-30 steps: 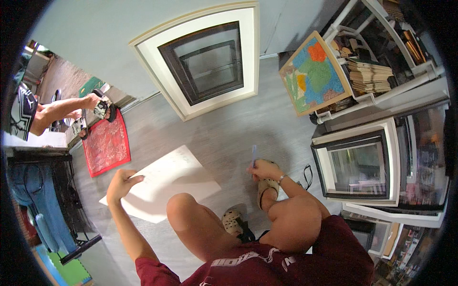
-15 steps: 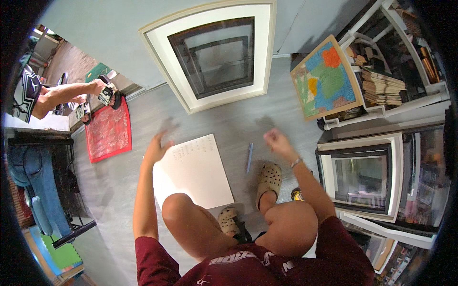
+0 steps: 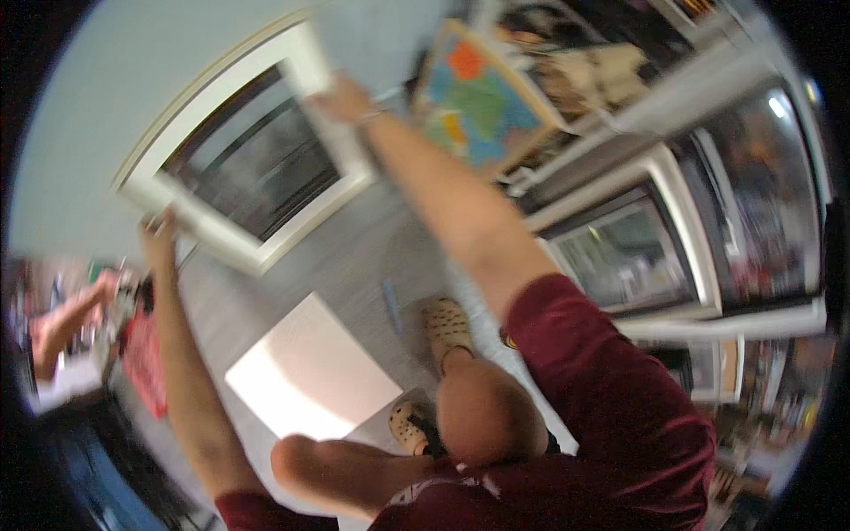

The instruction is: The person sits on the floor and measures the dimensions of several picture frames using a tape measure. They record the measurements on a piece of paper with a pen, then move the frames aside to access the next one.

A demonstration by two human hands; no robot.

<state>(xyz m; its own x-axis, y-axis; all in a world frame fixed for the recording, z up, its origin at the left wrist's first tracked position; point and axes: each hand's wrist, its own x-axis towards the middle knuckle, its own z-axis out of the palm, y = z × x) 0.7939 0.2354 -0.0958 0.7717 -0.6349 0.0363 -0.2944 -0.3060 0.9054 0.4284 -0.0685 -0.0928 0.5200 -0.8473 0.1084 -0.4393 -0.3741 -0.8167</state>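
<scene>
A large picture frame [image 3: 332, 142] with a pale outer border, white inner border and dark glassy centre leans against the wall ahead, tilted in view. My right hand [image 3: 345, 99] has its fingers closed around the frame's right side. At the frame's lower left edge is my left hand [image 3: 159, 234], its fingers bent onto that edge; motion blurs them. On the floor before my knees lies a white board [image 3: 310, 367], bright with light. A thin blue pen-like stick [image 3: 391, 305] rests on the floor right of the board.
A colourful textured picture [image 3: 482, 102] leans at a shelf [image 3: 602, 115] on the right. Another white-edged frame [image 3: 699, 239] stands below it. A red mat [image 3: 144, 358] and another person's leg [image 3: 66, 323] are at the left. My clog [image 3: 445, 327] is beside the stick.
Both hands have moved forward from above the floor to the picture frame's two sides and taken hold of it. The whole view has turned and blurred.
</scene>
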